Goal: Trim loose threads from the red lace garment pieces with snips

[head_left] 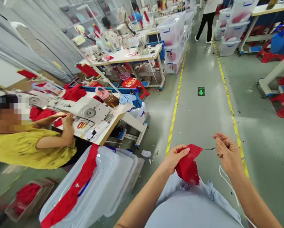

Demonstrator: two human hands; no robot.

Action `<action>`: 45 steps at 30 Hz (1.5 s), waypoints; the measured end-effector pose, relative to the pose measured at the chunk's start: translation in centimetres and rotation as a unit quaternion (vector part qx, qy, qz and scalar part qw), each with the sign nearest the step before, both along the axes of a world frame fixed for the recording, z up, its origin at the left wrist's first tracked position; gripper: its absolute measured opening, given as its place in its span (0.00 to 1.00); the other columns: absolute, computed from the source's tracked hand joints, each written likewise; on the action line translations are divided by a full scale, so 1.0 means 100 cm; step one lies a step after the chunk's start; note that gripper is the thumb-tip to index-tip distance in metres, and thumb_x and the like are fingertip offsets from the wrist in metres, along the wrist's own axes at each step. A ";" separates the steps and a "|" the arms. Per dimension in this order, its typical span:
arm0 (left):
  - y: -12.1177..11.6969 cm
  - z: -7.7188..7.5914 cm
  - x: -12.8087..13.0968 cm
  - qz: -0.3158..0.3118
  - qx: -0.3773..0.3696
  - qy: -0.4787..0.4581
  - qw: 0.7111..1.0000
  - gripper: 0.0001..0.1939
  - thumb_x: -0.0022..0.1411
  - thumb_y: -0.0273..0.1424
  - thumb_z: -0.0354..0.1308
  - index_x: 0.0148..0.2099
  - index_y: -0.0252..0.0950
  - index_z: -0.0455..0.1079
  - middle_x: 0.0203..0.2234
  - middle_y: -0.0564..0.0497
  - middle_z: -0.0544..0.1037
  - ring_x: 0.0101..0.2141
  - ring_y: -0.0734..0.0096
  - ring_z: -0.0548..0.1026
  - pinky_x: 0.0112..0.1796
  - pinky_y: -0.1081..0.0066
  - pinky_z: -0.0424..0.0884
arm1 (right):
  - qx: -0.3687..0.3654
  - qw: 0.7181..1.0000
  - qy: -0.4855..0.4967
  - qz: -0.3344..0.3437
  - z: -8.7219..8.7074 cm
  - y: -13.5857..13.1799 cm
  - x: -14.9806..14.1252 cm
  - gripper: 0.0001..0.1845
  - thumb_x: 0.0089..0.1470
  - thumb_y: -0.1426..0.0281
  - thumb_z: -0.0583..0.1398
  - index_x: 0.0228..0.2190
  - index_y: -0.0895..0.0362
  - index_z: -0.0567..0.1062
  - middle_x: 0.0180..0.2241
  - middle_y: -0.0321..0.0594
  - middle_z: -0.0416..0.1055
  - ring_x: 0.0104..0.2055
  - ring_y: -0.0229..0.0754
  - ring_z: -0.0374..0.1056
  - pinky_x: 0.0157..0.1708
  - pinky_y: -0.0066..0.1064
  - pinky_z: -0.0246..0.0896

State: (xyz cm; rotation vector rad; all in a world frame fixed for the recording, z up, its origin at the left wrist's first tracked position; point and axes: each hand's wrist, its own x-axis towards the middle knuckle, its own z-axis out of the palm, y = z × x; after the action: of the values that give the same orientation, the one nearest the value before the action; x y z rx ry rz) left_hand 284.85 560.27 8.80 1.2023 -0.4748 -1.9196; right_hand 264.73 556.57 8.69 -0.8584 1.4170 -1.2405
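Note:
A piece of red fabric [188, 164] is folded in my left hand [175, 158], thumb on top and fingers wrapped behind it, just in front of my body. From the fabric's right corner a thin dark thread [208, 149] stretches towards my right hand [224, 148]. That hand is raised to the right of the fabric, its fingers closed in a pinch around the thread's far end; the exact grip is blurred. To the left, a long red fabric strip [72, 190] lies across the lid of a clear plastic bin [123, 177].
A person in a yellow top [49, 142] works at a sewing machine [89, 109] on the left. Stacked clear bins [171, 41] stand by the aisle floor [198, 120] between yellow tape lines. Another person [207, 19] walks ahead. A red stool [135, 85] stands beside a table.

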 end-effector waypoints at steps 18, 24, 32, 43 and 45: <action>-0.346 -0.004 -0.002 -0.189 -0.104 -0.186 0.959 0.21 0.47 0.46 0.67 0.31 0.35 0.67 0.16 0.59 0.67 0.16 0.81 0.63 0.19 0.77 0.54 | 0.040 0.999 -0.002 -0.012 0.022 -0.317 -0.026 0.28 0.33 0.48 0.71 0.27 0.57 0.74 0.18 0.29 0.60 0.17 0.28 0.46 0.16 0.25 0.39; -0.442 -0.014 0.007 -0.149 -0.098 -0.206 0.962 0.23 0.50 0.50 0.64 0.33 0.34 0.70 0.20 0.54 0.73 0.16 0.80 0.65 0.18 0.77 0.58 | 0.048 0.997 -0.019 -0.060 0.021 -0.425 -0.051 0.27 0.30 0.50 0.73 0.26 0.56 0.74 0.16 0.28 0.59 0.16 0.27 0.47 0.15 0.24 0.40; -0.590 -0.025 -0.029 -0.007 -0.068 -0.149 0.986 0.28 0.42 0.52 0.69 0.33 0.33 0.71 0.21 0.53 0.73 0.20 0.77 0.70 0.22 0.76 0.65 | 0.027 0.999 -0.023 -0.040 0.003 -0.608 -0.084 0.32 0.24 0.48 0.73 0.26 0.57 0.74 0.16 0.28 0.60 0.15 0.27 0.47 0.14 0.22 0.39; -0.770 -0.016 -0.060 0.103 -0.015 -0.146 0.984 0.25 0.47 0.52 0.66 0.33 0.35 0.70 0.18 0.55 0.72 0.16 0.75 0.70 0.16 0.78 0.61 | 0.026 0.998 0.019 0.058 0.007 -0.841 -0.104 0.30 0.30 0.47 0.72 0.28 0.56 0.74 0.18 0.28 0.60 0.16 0.27 0.48 0.13 0.23 0.43; -0.808 -0.025 -0.058 0.094 -0.001 -0.137 0.986 0.25 0.49 0.52 0.65 0.34 0.35 0.71 0.17 0.54 0.72 0.13 0.75 0.68 0.14 0.78 0.58 | 0.032 0.998 0.019 0.055 0.001 -0.880 -0.102 0.30 0.30 0.46 0.71 0.28 0.56 0.73 0.19 0.28 0.59 0.16 0.27 0.48 0.13 0.23 0.43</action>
State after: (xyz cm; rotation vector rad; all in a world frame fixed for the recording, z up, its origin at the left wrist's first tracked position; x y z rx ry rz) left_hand 279.02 479.43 6.27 1.4657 -0.4867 -1.6018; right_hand 254.54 468.60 8.79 -0.9083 1.4124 -1.0948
